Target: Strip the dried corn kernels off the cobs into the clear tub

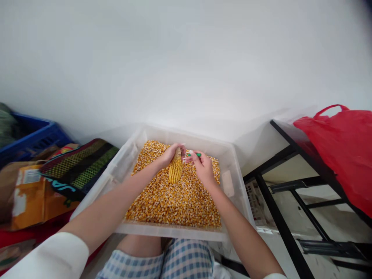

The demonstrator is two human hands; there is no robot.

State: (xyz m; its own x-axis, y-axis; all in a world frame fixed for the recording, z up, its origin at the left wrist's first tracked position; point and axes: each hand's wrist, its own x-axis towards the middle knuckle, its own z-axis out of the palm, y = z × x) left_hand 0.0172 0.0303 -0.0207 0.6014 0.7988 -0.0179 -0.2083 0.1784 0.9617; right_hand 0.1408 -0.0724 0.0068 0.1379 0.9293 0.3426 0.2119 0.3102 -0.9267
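A clear plastic tub (235, 182) rests on my lap, filled with loose yellow corn kernels (174, 201). My left hand (171, 154) is closed round the top of a corn cob (176, 169), which stands upright over the kernels. My right hand (202, 166) is closed on a thin tool with a green handle (195, 154). The tool's dark tip points left and reaches the upper end of the cob.
A blue crate (31, 135) and a mesh bag (78, 162) over an orange box (35, 197) lie to the left. On the right stands a black metal frame (279, 217) with a red plastic bag (343, 147) on it. A white wall lies ahead.
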